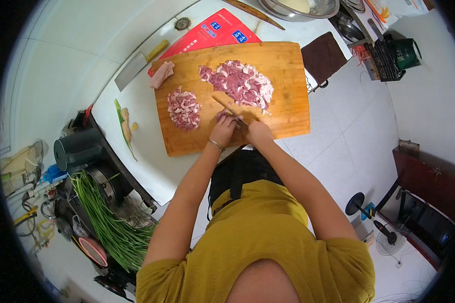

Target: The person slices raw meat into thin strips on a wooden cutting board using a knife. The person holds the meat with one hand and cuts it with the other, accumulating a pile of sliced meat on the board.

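White counter, wooden board: right hand clenched around the knife, left hand pinning meat beside it. Chopping seems underway; chopped meat sits left of the grip, sliced meat beyond. Next likely needs another short stroke.

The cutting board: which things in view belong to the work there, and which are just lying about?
In use:
right hand holding knife
left hand on small meat piece
cutting board
larger meat pile
smaller meat pile

Apparently lying about:
cleaver
green stalks
fan
red sheet
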### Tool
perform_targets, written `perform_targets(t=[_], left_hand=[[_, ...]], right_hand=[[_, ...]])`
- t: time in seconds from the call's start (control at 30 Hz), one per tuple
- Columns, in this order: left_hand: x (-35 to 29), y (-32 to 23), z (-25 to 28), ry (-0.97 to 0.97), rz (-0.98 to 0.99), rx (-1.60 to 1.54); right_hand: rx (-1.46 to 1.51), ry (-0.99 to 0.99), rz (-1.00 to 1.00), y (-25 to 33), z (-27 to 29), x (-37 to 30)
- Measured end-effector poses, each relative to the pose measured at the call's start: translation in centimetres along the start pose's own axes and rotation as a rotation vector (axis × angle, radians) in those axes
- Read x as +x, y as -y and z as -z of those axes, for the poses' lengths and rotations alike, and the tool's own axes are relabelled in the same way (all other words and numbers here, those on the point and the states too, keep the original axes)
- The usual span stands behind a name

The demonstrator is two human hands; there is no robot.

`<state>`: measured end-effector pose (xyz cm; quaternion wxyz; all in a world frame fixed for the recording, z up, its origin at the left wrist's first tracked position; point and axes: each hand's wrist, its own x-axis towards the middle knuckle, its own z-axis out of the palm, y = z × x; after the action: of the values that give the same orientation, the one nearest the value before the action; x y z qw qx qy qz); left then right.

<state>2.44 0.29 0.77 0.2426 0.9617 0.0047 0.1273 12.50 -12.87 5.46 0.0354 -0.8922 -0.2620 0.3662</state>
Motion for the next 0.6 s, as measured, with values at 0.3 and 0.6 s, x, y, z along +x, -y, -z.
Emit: perform_targets(t=[0.3, 0.6], left_hand=[[-0.8, -0.2, 0.1, 0.003, 0.003, 0.0], [-1.3, -0.3, 0.0, -0.034, -0.051, 0.102]], right_hand=[[0.073, -0.095, 0.001, -1.7, 0.5, -1.4], [0.01, -0.068, 0.052, -1.2, 1.9, -3.9]])
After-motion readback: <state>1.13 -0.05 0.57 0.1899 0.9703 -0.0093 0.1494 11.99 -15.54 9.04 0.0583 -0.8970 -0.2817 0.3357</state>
